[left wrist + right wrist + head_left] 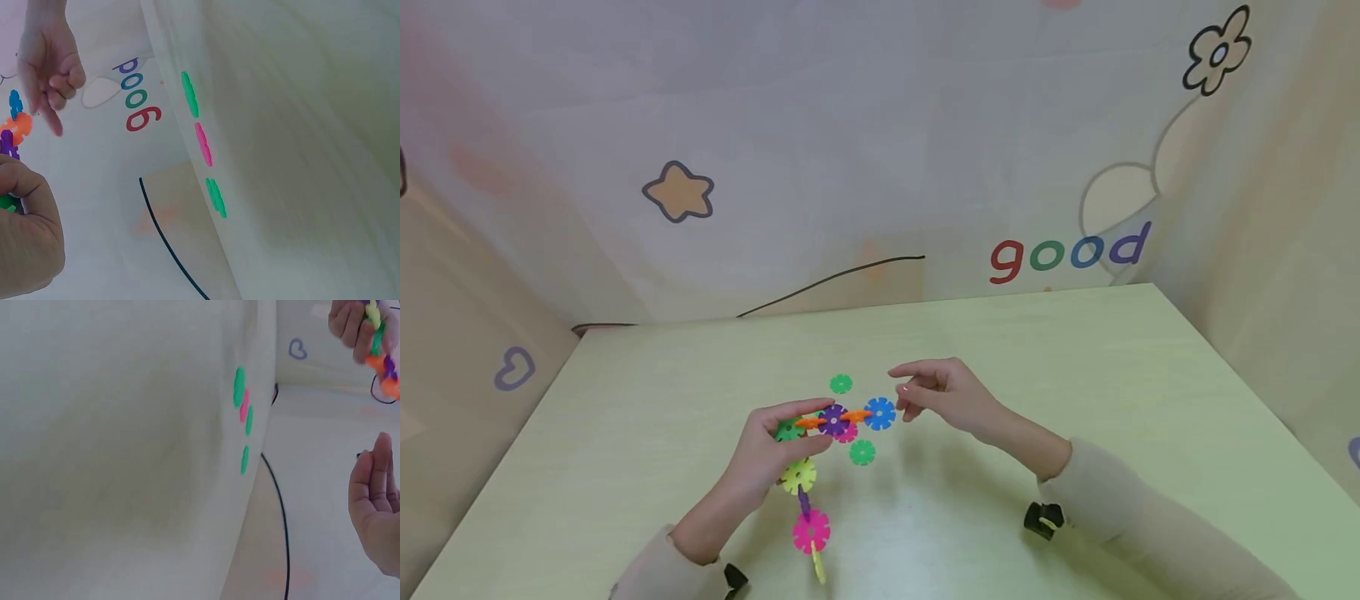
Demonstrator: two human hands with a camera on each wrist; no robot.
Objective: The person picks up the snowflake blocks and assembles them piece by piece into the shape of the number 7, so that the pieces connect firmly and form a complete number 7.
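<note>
My left hand (758,454) grips a chain of slotted plastic snowflake discs, its thumb and fingers about the green disc (787,431) and purple disc (833,420). To the right, the chain runs through an orange disc (856,416) to a blue disc (880,413). Below the hand hang a yellow disc (799,476), a thin purple one, a pink disc (811,531) and a pale yellow disc (818,565) seen edge-on. My right hand (951,393) hovers just right of the blue disc, apart from it, fingers loosely bent and holding nothing.
Loose discs lie on the pale table (1037,358): a green disc (841,384), a pink disc (848,434), another green disc (862,452) and a further green one partly hidden behind the chain. A printed curtain (820,167) stands behind the table.
</note>
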